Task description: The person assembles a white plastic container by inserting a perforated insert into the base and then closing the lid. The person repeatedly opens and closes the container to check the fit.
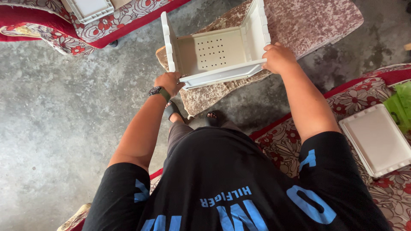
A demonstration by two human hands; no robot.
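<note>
A white plastic box (218,49) with a perforated bottom stands tipped on a mottled pink cushion (317,19), its open side facing up toward me. My left hand (169,82), with a dark watch on the wrist, grips the lower left corner of the box's near rim. My right hand (278,57) holds the lower right corner of the same rim. Both arms reach forward from a black shirt with blue print.
A white flat lid (376,139) lies on the floral red seat (364,92) at the right, beside something green (400,105). Another white tray (90,8) rests on the floral seat at the upper left. Grey concrete floor (64,119) spreads to the left. My sandalled feet (173,111) show below the box.
</note>
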